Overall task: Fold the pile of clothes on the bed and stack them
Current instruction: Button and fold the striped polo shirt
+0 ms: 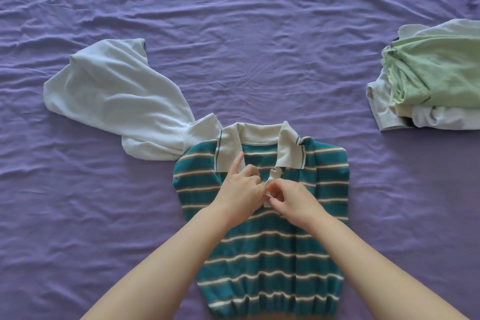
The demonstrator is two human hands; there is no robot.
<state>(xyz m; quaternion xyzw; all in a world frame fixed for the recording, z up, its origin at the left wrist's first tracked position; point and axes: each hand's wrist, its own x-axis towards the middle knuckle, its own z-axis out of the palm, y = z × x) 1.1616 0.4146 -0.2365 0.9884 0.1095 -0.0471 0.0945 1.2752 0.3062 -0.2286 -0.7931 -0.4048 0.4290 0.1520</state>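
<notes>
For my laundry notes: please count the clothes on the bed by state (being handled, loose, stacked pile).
Striped polo shirt being handled, both hands at its placket: 1
Loose white garment: 1
Stacked pile, items inside cannot be counted: 1
Total: 3

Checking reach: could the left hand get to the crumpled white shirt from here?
Probably yes. The crumpled white shirt lies on that side, beside the teal striped polo shirt, nothing between; but the left hand is pinching the polo's placket.
</notes>
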